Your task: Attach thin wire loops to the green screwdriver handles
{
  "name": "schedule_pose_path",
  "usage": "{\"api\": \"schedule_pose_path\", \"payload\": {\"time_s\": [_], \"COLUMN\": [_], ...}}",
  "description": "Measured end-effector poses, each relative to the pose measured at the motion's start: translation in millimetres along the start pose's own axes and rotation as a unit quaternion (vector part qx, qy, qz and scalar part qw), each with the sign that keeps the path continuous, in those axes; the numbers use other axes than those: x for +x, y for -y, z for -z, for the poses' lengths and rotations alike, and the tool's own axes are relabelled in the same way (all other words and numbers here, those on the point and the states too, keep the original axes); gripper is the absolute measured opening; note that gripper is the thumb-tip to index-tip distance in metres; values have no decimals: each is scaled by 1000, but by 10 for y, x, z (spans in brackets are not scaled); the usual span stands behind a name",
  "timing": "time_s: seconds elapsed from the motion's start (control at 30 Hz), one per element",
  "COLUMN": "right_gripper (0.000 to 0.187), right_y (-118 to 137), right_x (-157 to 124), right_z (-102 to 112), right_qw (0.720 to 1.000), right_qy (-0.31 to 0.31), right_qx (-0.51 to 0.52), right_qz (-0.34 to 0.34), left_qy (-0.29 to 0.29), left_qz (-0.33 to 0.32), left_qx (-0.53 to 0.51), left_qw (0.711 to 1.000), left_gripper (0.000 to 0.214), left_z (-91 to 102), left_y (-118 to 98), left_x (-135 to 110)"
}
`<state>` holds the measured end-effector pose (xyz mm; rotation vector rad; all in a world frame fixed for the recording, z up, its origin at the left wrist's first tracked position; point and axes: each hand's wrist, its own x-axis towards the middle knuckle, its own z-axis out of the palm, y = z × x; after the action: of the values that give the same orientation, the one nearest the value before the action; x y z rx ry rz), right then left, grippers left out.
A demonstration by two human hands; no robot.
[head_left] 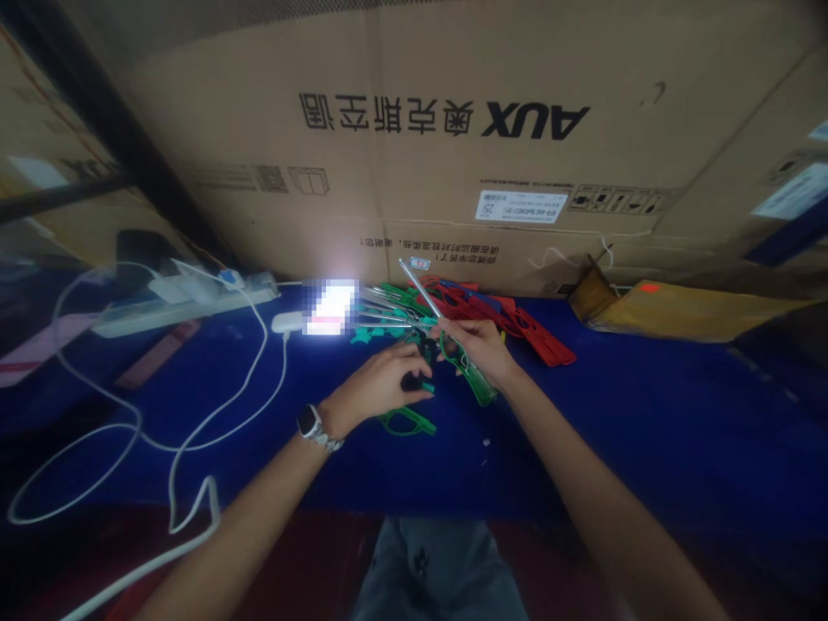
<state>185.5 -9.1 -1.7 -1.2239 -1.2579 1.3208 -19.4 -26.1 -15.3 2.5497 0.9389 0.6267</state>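
Note:
In my right hand (484, 347) is a green toy gun (477, 385), its fingers closed around the grip area. The gun's silver barrel points up and to the left. My left hand (386, 377), wearing a watch at the wrist, has its fingers curled with a small dark green piece (428, 388) at the tips. Below that hand a loose green plastic gun part (414, 423) lies on the blue tabletop (362, 470). Behind both hands are several silver tubes and teal pieces (372, 331), partly covered by my fingers.
Red plastic gun parts (540, 336) lie in a pile at the back. A bright, blurred-out screen (332, 307) stands left of them. White cables (187, 444) loop across the left side from a power strip (187, 306). A large cardboard box (414, 172) walls off the back.

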Motion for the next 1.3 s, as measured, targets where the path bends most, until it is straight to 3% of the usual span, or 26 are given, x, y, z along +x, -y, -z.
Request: {"api": "schedule_pose_path", "payload": {"time_s": [0.13, 0.33, 0.57, 0.77, 0.87, 0.97, 1.03, 1.13, 1.3], "right_gripper": [53, 55, 59, 57, 58, 57, 56, 55, 57], "right_y": [-6, -33, -52, -31, -34, -22, -2, 31, 43], "right_x": [-9, 9, 41, 47, 52, 51, 45, 30, 9], "right_z": [-9, -14, 5, 46, 70, 87, 88, 71, 28], "right_qw": [1000, 1000, 999, 998, 998, 998, 997, 997, 997], "right_qy": [-2, -4, -31, -46, -42, -45, -56, -67, -59], "right_qx": [-10, -8, 5, 24, 29, 38, 43, 47, 55], "right_qz": [-2, -6, -13, -23, -19, -10, -4, 1, -1], "left_qy": [-58, -93, 25, 63, 28, -56, -89, -94, -134], "left_qz": [23, 21, -68, -51, -60, -61, -15, 54, 74], "left_qx": [40, 79, 54, 30, -1, -91, -170, -296, -271], "left_qw": [997, 992, 996, 996, 998, 992, 981, 949, 950], "left_gripper": [18, 12, 26, 15, 11, 13, 17, 26, 35], "left_z": [7, 41, 77, 17, -24, -39, -47, -87, -177], "left_y": [80, 105, 139, 243, 266, 264, 251, 219, 169], "left_x": [5, 105, 345, 523, 558, 514, 458, 394, 413]}}
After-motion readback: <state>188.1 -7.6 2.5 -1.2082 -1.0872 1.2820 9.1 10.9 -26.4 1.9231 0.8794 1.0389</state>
